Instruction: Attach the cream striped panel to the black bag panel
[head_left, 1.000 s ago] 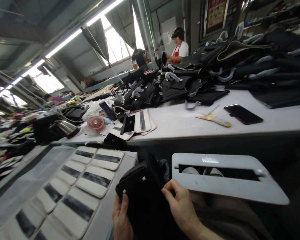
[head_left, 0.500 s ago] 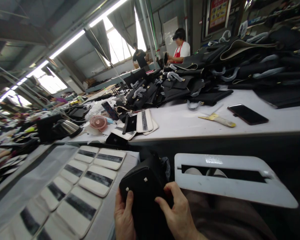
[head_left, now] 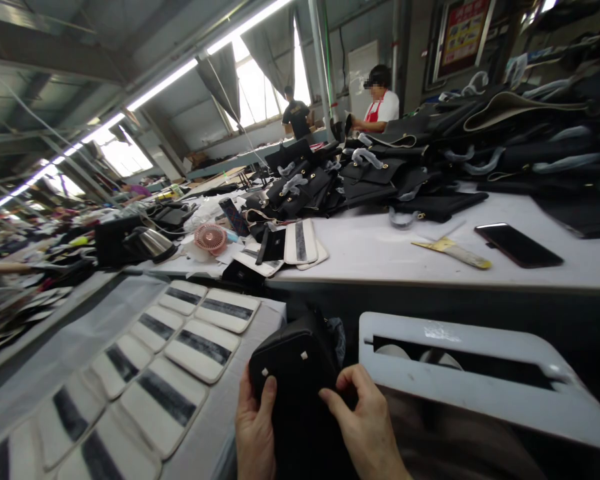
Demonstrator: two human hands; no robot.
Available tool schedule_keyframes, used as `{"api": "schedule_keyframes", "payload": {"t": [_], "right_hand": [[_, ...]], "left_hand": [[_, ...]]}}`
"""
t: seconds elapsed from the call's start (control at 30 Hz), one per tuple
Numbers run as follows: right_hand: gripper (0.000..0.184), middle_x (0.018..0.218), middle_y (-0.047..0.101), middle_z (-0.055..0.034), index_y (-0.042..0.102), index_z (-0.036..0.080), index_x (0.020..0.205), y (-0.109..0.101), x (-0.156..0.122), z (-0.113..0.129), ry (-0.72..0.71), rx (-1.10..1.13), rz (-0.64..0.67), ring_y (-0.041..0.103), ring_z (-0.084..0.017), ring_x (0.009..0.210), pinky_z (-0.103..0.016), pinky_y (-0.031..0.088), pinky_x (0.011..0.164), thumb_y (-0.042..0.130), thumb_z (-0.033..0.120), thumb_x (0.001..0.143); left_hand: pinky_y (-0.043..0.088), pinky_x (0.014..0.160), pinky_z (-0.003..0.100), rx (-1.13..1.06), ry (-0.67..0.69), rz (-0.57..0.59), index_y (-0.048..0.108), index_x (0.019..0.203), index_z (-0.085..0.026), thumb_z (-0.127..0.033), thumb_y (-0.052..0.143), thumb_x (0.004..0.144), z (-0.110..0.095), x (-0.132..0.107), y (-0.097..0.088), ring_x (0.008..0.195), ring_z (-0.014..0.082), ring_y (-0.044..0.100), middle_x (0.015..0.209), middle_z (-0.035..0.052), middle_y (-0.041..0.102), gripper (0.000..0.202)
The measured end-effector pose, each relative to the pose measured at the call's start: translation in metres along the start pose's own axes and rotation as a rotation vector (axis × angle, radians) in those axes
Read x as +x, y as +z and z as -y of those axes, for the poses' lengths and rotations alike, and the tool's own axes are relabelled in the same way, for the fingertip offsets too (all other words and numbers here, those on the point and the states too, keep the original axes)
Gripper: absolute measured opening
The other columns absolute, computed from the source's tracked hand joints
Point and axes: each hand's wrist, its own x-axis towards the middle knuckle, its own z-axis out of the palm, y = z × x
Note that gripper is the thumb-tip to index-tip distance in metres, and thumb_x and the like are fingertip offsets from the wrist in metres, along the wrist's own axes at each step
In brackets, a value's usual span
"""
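Note:
Both of my hands hold a black leather bag (head_left: 295, 373) with small metal studs on its base, low in the middle of the view. My left hand (head_left: 254, 433) grips its left side, thumb lying on the base. My right hand (head_left: 367, 430) is closed on its right side, fingers curled over the edge. Just right of the bag lies a white slotted board (head_left: 480, 387).
Several white pads with dark stripes (head_left: 180, 360) lie in rows on the grey table at the left. A long white table holds a phone (head_left: 517, 245), a yellow-handled tool (head_left: 455, 252), a pink fan (head_left: 210, 238) and piles of black bags (head_left: 360, 177). Other people work farther back.
The view has shifted so everything sits a little lower and to the right. My hands have drawn closer together on the bag, which stays in my grip.

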Motion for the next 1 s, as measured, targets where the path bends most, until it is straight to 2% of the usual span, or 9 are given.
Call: {"api": "schedule_keyframes", "payload": {"t": [0.1, 0.17, 0.3, 0.4, 0.5, 0.57, 0.67, 0.83, 1.0], "right_hand": [[0.022, 0.070, 0.048, 0.0026, 0.044, 0.022, 0.070, -0.003, 0.001, 0.000, -0.060, -0.016, 0.035, 0.044, -0.015, 0.064, -0.029, 0.035, 0.061, 0.058, 0.032, 0.083], [0.022, 0.069, 0.046, 0.0030, 0.043, 0.022, 0.069, -0.007, 0.002, -0.002, -0.062, -0.019, 0.065, 0.043, -0.015, 0.063, -0.028, 0.035, 0.060, 0.057, 0.033, 0.083], [0.028, 0.066, 0.045, 0.0031, 0.044, 0.022, 0.068, -0.014, 0.005, -0.007, -0.015, -0.003, 0.116, 0.044, -0.015, 0.063, -0.028, 0.036, 0.061, 0.056, 0.043, 0.082], [0.037, 0.064, 0.046, 0.0029, 0.045, 0.022, 0.066, -0.014, 0.010, -0.011, 0.076, 0.044, 0.140, 0.043, -0.015, 0.061, -0.027, 0.038, 0.057, 0.060, 0.053, 0.077], [0.041, 0.064, 0.049, 0.0034, 0.046, 0.022, 0.070, -0.009, 0.016, -0.013, 0.167, 0.182, 0.161, 0.046, -0.014, 0.060, -0.025, 0.042, 0.054, 0.070, 0.056, 0.070], [0.042, 0.067, 0.054, 0.0032, 0.051, 0.022, 0.078, -0.007, 0.019, -0.012, 0.162, 0.246, 0.142, 0.051, -0.015, 0.062, -0.025, 0.045, 0.055, 0.076, 0.053, 0.065], [0.045, 0.071, 0.059, 0.0009, 0.057, 0.021, 0.086, -0.008, 0.024, -0.009, 0.116, 0.229, 0.144, 0.058, -0.017, 0.066, -0.025, 0.049, 0.057, 0.079, 0.052, 0.062], [0.044, 0.071, 0.060, -0.0005, 0.058, 0.021, 0.081, -0.013, 0.031, -0.011, 0.157, 0.194, 0.213, 0.057, -0.017, 0.063, -0.025, 0.050, 0.054, 0.077, 0.058, 0.066], [0.041, 0.074, 0.058, -0.0010, 0.059, 0.020, 0.079, -0.011, 0.031, -0.017, 0.157, 0.249, 0.264, 0.052, -0.016, 0.063, -0.024, 0.045, 0.050, 0.077, 0.055, 0.069]], "left_hand": [[0.058, 0.087, 0.030, 0.016, 0.006, 0.008, 0.047, 0.137, -0.034, -0.045, 0.077, 0.076, -0.003, 0.000, 0.000, 0.101, 0.0241, 0.069, 0.122, 0.0040, 0.067, 0.068], [0.057, 0.089, 0.031, 0.006, 0.021, 0.031, 0.045, 0.139, -0.035, -0.044, 0.077, 0.076, -0.004, -0.001, -0.001, 0.108, 0.0251, 0.067, 0.128, 0.0042, 0.065, 0.072], [0.049, 0.103, 0.033, -0.024, 0.079, 0.068, 0.049, 0.138, -0.028, -0.040, 0.078, 0.076, 0.008, -0.010, -0.011, 0.124, 0.0267, 0.056, 0.135, 0.0066, 0.060, 0.070], [0.048, 0.105, 0.038, -0.002, 0.066, 0.001, 0.060, 0.129, -0.020, -0.044, 0.080, 0.071, 0.025, -0.022, -0.019, 0.120, 0.0300, 0.059, 0.128, 0.0095, 0.065, 0.065], [0.053, 0.099, 0.039, 0.089, 0.083, -0.067, 0.063, 0.127, -0.020, -0.050, 0.075, 0.075, 0.034, -0.031, -0.022, 0.115, 0.0312, 0.062, 0.125, 0.0085, 0.066, 0.062], [0.053, 0.098, 0.038, 0.165, 0.129, -0.079, 0.062, 0.129, -0.020, -0.050, 0.070, 0.080, 0.032, -0.034, -0.022, 0.115, 0.0305, 0.062, 0.125, 0.0076, 0.066, 0.058], [0.053, 0.098, 0.040, 0.194, 0.183, -0.086, 0.064, 0.126, -0.020, -0.049, 0.066, 0.083, 0.023, -0.036, -0.020, 0.115, 0.0311, 0.062, 0.122, 0.0073, 0.068, 0.052], [0.058, 0.085, 0.036, 0.095, 0.154, -0.102, 0.072, 0.112, -0.019, -0.049, 0.070, 0.079, 0.010, -0.042, -0.012, 0.105, 0.0316, 0.067, 0.107, 0.0072, 0.074, 0.044], [0.057, 0.080, 0.032, 0.027, 0.149, -0.093, 0.075, 0.102, -0.017, -0.047, 0.073, 0.077, 0.008, -0.041, -0.008, 0.092, 0.0284, 0.070, 0.094, 0.0079, 0.076, 0.040]]}}
